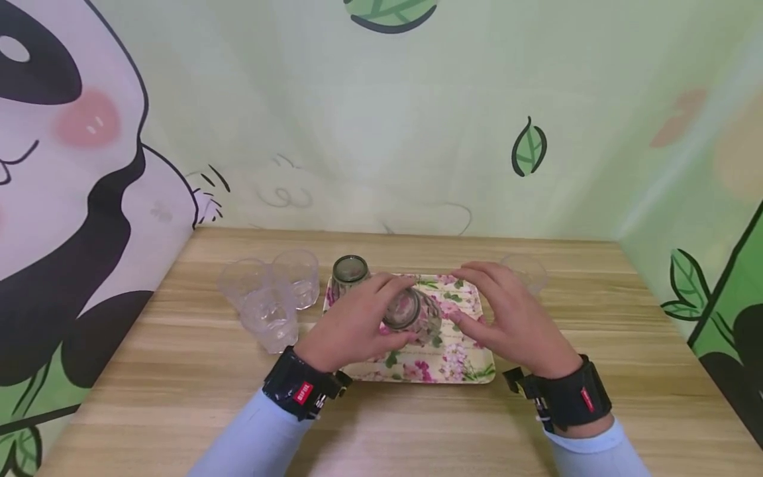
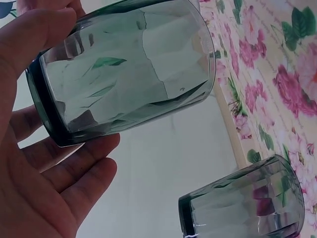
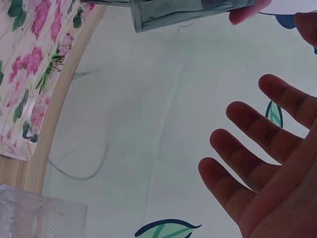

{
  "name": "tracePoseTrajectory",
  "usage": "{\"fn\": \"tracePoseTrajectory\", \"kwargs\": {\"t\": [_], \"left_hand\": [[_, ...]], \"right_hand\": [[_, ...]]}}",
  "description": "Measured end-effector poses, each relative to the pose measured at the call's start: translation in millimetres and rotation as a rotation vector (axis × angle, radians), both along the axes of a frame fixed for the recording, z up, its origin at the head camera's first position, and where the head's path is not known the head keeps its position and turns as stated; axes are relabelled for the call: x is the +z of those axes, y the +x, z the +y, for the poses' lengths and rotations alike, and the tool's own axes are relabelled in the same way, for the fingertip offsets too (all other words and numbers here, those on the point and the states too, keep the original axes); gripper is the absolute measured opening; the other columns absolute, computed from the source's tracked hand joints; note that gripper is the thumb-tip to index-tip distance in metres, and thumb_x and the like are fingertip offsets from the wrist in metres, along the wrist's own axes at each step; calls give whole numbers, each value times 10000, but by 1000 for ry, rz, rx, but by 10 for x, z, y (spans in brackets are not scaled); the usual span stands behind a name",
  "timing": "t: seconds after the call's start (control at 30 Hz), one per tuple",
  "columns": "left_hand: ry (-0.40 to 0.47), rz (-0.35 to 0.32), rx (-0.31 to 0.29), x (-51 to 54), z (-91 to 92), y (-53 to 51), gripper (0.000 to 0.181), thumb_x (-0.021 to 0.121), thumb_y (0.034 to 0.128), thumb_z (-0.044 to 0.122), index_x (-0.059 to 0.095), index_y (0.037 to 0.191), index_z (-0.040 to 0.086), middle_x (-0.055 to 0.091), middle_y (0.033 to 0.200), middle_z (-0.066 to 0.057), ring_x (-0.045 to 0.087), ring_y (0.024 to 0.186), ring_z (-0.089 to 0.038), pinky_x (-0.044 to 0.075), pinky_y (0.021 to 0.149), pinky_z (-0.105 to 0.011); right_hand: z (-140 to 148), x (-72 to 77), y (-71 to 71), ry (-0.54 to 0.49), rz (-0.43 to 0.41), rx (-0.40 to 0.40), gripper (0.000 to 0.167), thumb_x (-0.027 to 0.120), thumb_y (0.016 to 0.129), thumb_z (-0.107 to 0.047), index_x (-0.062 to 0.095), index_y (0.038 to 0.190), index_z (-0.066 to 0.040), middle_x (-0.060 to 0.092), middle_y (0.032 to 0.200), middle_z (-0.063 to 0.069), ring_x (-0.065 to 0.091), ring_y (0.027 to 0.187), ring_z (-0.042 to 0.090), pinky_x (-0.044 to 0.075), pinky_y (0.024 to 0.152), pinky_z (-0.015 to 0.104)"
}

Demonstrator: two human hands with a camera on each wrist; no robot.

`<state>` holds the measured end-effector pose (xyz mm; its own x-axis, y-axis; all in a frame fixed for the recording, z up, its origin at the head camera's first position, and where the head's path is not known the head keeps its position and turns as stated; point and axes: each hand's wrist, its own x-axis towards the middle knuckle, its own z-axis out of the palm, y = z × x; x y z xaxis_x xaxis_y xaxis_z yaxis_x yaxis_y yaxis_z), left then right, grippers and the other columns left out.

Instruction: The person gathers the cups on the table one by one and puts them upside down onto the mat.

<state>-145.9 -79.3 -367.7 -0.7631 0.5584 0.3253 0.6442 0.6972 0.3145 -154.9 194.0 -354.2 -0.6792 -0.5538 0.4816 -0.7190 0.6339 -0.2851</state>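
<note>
My left hand holds a grey-green drinking glass by its base end, tilted with its mouth toward the floral tray. In the left wrist view the thumb and fingers lie on either side of that glass, near its thick base. To its right, my right hand is spread with fingers apart and nothing in them; the right wrist view shows a gap between these fingers and the glass. A second grey-green glass stands upside down at the tray's back left corner.
Left of the tray, three clear glasses stand close together, the front one nearest my left wrist. Another clear glass is behind my right hand, partly hidden. The wooden table meets a printed backdrop at its back edge.
</note>
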Motion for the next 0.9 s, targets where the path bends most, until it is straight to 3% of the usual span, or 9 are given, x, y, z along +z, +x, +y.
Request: {"fn": "tracePoseTrajectory", "kwargs": {"t": [0.27,0.5,0.7,0.9], "left_hand": [[-21,-36,-13,13,82,-66,759,746,871,469,439,1485,146,577,1356,-37,597,1179,-160,530,963,-316],[-67,4,-16,17,120,-137,739,731,888,468,455,1474,113,574,1364,-57,607,1179,-174,526,978,-323],[-86,12,30,22,127,-182,735,728,884,491,474,1453,101,578,1337,-71,643,1102,-182,558,911,-330],[-176,38,120,25,127,-212,742,755,853,494,494,1440,124,599,1308,-62,672,981,-187,571,850,-337]], "right_hand": [[100,-6,-8,-18,-36,-38,582,759,873,-265,551,1389,-95,524,1399,159,473,1305,355,435,1040,562],[88,17,-7,-6,-30,-50,581,766,871,-297,562,1380,-105,527,1404,139,473,1315,329,434,1059,537],[62,15,-11,-2,-32,-45,565,758,877,-309,572,1370,-105,535,1396,145,485,1304,333,442,1050,547],[48,-8,-22,-9,-19,-34,554,763,873,-311,584,1357,-111,552,1378,137,500,1292,325,447,1050,534]]}}
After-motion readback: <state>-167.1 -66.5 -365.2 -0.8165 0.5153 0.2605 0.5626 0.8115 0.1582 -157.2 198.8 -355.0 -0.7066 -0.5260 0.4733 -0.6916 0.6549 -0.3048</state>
